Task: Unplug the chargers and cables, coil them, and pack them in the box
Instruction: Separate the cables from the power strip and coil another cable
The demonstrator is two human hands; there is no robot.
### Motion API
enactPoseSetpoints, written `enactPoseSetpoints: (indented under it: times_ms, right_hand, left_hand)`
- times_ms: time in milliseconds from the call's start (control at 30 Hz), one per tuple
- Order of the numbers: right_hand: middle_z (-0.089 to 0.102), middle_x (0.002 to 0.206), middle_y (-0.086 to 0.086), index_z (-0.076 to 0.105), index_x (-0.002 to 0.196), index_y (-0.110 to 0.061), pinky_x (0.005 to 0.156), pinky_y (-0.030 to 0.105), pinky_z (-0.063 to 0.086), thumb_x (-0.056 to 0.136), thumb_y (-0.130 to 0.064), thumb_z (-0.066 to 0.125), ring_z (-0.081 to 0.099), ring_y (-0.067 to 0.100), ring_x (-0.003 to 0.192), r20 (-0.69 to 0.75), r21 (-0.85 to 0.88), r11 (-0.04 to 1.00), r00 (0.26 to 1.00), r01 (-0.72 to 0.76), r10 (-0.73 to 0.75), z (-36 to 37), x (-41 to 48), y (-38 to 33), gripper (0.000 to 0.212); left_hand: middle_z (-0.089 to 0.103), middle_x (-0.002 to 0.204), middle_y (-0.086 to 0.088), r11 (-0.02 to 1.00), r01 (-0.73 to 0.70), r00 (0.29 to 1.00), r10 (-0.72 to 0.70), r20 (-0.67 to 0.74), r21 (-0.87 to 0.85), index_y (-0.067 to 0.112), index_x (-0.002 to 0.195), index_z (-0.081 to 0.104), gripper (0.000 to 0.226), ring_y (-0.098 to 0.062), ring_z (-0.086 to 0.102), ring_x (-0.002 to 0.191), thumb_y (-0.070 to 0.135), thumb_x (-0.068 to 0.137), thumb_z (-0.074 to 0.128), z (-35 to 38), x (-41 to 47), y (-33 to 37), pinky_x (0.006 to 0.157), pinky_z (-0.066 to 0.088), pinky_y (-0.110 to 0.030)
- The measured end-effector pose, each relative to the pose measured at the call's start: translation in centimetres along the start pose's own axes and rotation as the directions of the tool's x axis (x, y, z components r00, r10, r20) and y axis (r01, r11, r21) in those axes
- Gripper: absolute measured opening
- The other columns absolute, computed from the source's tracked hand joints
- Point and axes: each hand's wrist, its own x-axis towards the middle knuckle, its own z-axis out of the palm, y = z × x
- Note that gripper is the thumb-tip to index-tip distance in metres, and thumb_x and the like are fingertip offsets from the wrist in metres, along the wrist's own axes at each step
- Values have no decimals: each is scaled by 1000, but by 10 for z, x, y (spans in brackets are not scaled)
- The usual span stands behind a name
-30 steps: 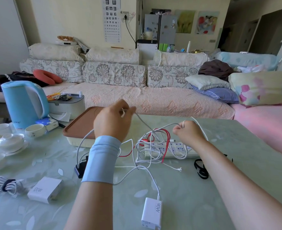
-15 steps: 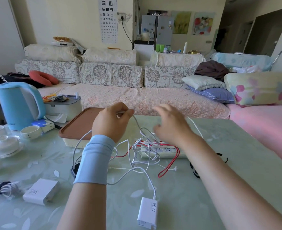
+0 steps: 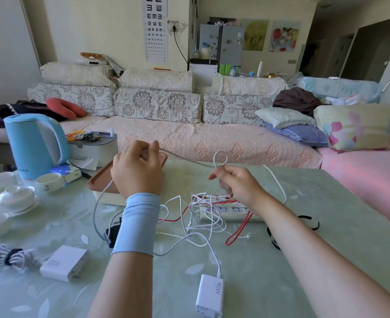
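My left hand pinches a white cable raised above the table. My right hand pinches the same cable further along, where it forms a small loop. Below lies a white power strip under a tangle of white cables and a red cable. A white 90W charger lies near the front edge, and a white 120W charger sits to the left beside a coiled cable bundle. The box with a brown lid stands behind my left hand.
A blue kettle and white cups and dishes stand at the left. Black straps lie to the right of the power strip. A sofa with cushions runs behind the green glass table.
My right hand has taken hold of the white cable and lifted it into a small loop. My left hand stays raised with the cable. The red cable has slid toward the front.
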Motion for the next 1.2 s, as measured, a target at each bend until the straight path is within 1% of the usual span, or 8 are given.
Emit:
enactPoseSetpoints:
  times_ms: [167,400,633,767,933,1000,1100,1200]
  right_hand:
    - [32,48,-13,62,79,-12,50,25,25,105,-21,41,27,6,46,-54,-85,992,994,93,-98,0,0,-10,35]
    - [62,67,-11,68,93,-22,62,24,37,99,-23,55,51,-2,60,-518,-277,945,801,174,-300,-26,0,-18,15]
    - [68,74,14,72,86,-30,62,28,40,94,-22,64,51,12,63,-264,-311,936,931,166,-252,-18,2,-13,14]
    - [68,75,10,72,86,-27,63,29,42,93,-23,65,51,11,63,-216,-289,942,947,173,-240,-4,3,-19,11]
    - [65,74,14,72,82,-27,64,31,43,90,-18,71,51,14,66,-122,-147,956,955,253,-271,9,-2,-32,12]
    - [51,61,13,72,82,-21,55,28,35,85,-17,76,42,16,59,-84,-104,966,966,237,-246,9,-5,-36,7]
    - [46,56,-5,69,83,-19,51,24,31,77,-19,83,36,10,52,-7,-223,959,983,175,-181,9,-7,-27,15]
    - [56,53,-10,71,75,-21,56,23,40,76,-18,78,47,4,49,3,-388,920,998,58,-61,5,-5,-5,7]
  left_hand:
    - [64,108,-8,868,-89,979,-13,202,489,25,94,73,30,-35,46,108,49,88,56,4,-6,-10,100,25,-41]
    - [65,110,-9,838,109,988,-149,32,535,20,100,67,31,-35,49,109,45,93,49,-16,8,-28,100,26,-44]
    - [65,113,1,612,-220,863,-242,444,760,27,109,65,28,-27,51,115,33,85,52,-6,-10,-28,114,17,-43]
    - [58,128,2,779,-427,730,-3,684,459,24,133,42,64,-20,46,127,2,74,50,5,-32,-4,119,7,-40]
    - [65,93,6,974,18,689,152,708,-227,27,113,59,54,-13,58,92,-4,71,45,6,-44,34,81,44,-23]
    - [57,64,6,988,24,713,91,695,-154,28,87,63,18,-16,53,67,25,77,48,2,-43,38,60,38,-27]
    - [57,57,6,979,-160,783,45,620,130,25,63,59,37,-17,56,63,58,78,53,-1,-35,36,56,38,-26]
    - [55,53,9,994,-97,940,73,333,58,24,55,52,40,-17,56,60,56,77,60,-7,-25,31,56,36,-25]
